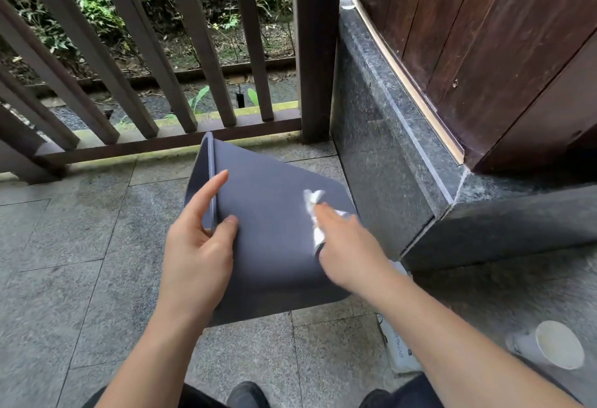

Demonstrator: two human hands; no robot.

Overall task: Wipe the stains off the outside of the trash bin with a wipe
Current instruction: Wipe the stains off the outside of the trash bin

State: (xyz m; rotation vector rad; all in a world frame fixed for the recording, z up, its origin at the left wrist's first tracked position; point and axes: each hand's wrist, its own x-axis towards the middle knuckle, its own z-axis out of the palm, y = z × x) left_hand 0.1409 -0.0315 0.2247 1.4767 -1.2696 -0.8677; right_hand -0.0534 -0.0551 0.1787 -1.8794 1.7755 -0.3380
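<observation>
A dark grey trash bin [271, 201] lies tilted on its side over the stone floor, its open rim to the left and its base to the right. My left hand [200, 246] grips the rim, fingers inside the opening and thumb on the outer wall. My right hand [349, 249] presses a crumpled white wipe [313, 210] against the outer wall near the base; the hand is motion-blurred. The bin's inside is hidden.
A white wipes pack [399, 346] lies on the floor under my right forearm. A white paper cup [555, 343] lies at the right. A brown wooden railing [193, 68] stands behind the bin, a granite step [387, 149] and wooden door [484, 36] to the right.
</observation>
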